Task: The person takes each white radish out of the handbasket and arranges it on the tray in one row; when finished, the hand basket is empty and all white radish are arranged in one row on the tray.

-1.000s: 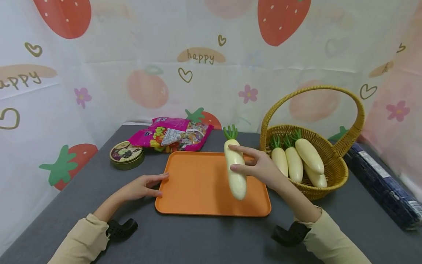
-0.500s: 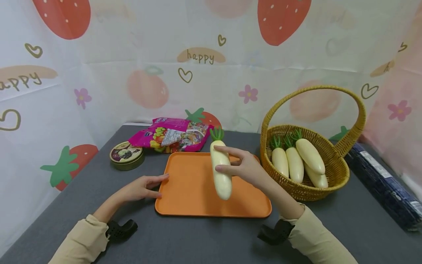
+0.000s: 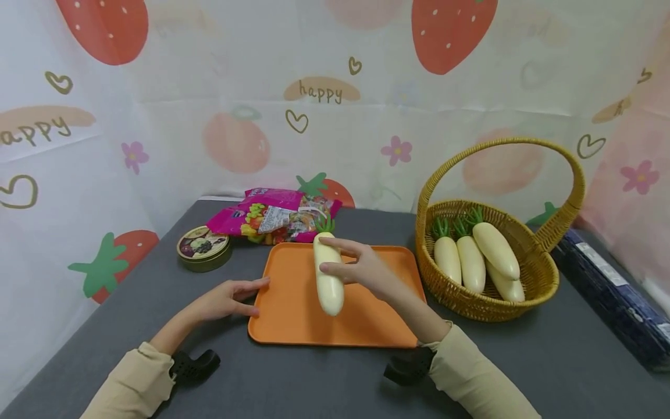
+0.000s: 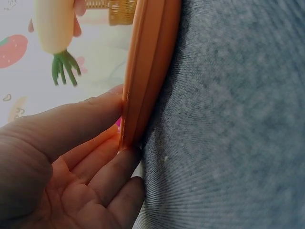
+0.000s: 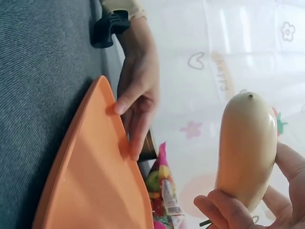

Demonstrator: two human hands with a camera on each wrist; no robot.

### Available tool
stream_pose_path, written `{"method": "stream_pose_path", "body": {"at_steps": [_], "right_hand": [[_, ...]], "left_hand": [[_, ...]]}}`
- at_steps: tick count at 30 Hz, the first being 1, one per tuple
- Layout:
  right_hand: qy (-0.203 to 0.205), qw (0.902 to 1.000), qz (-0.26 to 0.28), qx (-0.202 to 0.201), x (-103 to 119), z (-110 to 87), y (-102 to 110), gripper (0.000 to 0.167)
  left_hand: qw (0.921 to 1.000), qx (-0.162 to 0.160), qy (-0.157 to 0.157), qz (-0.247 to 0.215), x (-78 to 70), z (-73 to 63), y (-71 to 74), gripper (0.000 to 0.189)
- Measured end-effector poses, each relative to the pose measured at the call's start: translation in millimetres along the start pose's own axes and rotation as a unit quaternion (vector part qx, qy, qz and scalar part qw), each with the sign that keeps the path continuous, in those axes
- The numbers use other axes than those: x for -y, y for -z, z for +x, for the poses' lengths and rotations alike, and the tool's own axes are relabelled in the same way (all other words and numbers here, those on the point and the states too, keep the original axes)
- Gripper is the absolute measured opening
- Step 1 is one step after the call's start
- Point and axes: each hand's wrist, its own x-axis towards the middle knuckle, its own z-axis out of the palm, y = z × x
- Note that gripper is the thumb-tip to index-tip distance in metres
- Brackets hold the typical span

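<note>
A white radish (image 3: 329,279) with short green leaves hangs over the orange tray (image 3: 377,320), leaf end toward the back wall. My right hand (image 3: 361,269) holds it from the right between thumb and fingers; the right wrist view shows the radish (image 5: 248,148) well above the tray surface. At the tray's left edge, my left hand (image 3: 227,299) grips the rim; in the left wrist view its thumb and fingers lie against the orange rim (image 4: 147,71). On the right, several more white radishes (image 3: 471,265) lie in a woven basket (image 3: 492,311) with a tall handle.
Behind the tray lies a pink snack bag (image 3: 274,212), and left of it a round tin (image 3: 204,249). A long dark blue wrapped pack (image 3: 612,297) lies right of the basket. A printed cloth (image 3: 335,139) hangs behind the grey table (image 3: 293,384).
My right hand has carried the radish leftward across the tray, from its right part toward the middle. The left hand stays at the tray's edge.
</note>
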Motion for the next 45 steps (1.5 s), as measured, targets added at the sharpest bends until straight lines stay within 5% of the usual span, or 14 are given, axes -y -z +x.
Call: {"method": "stream_pose_path", "body": {"at_steps": [13, 20, 25, 45], "right_hand": [[-0.032, 0.9992, 0.020, 0.014, -12, 18.1, -28, 0.049], [-0.051, 0.9985, 0.014, 0.014, 5, 14.9, -46, 0.048], [-0.058, 0.9982, 0.008, 0.015, -16, 32.3, -52, 0.048], [-0.066, 0.9978, -0.001, 0.005, -40, 47.7, -79, 0.046]], "left_hand": [[0.9999, -0.011, 0.006, 0.006, -1.8, -1.9, 2.9, 0.064], [0.9993, -0.024, 0.026, -0.012, -2.9, -3.5, 0.9, 0.067], [0.9979, -0.040, 0.045, -0.023, -6.7, -5.1, 0.6, 0.072], [0.9995, -0.008, 0.004, -0.031, -1.9, -1.7, -1.0, 0.072]]}}
